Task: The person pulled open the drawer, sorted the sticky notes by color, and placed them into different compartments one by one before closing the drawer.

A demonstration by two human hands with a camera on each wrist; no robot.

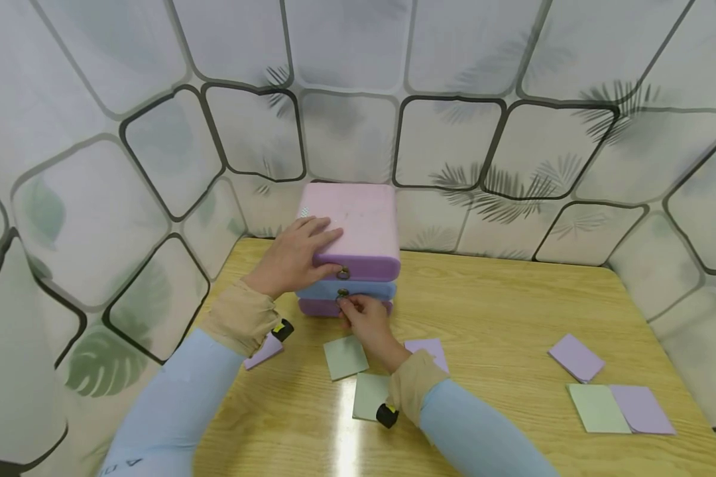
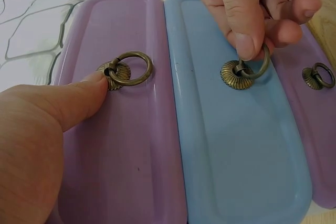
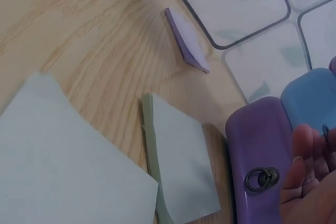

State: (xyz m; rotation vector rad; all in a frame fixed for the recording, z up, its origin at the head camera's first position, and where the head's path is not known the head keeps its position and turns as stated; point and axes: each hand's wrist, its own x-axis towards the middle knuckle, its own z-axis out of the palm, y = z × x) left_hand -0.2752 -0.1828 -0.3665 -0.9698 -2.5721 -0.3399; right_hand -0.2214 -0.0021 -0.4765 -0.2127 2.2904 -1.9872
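Note:
A small drawer box (image 1: 358, 218) with a pink top stands at the back of the table. It has a purple upper drawer (image 2: 121, 156), a blue middle drawer (image 2: 236, 145) and a purple bottom drawer (image 3: 254, 140), each with a bronze ring pull. My left hand (image 1: 295, 255) rests on the box's top with fingers spread, its thumb touching the base of the upper pull (image 2: 119, 74). Lower down, my right hand (image 1: 370, 324) pinches the ring of the middle drawer (image 2: 266, 61) between thumb and finger. All three drawer fronts sit close together in the stack.
Pale green note pads (image 1: 346, 358) lie in front of the box, with a purple pad (image 1: 431, 351) partly behind the right wrist and another (image 1: 264, 351) by the left. More pads (image 1: 599, 409) are at the right. A patterned wall (image 1: 346, 132) stands behind the wooden table (image 1: 483, 311).

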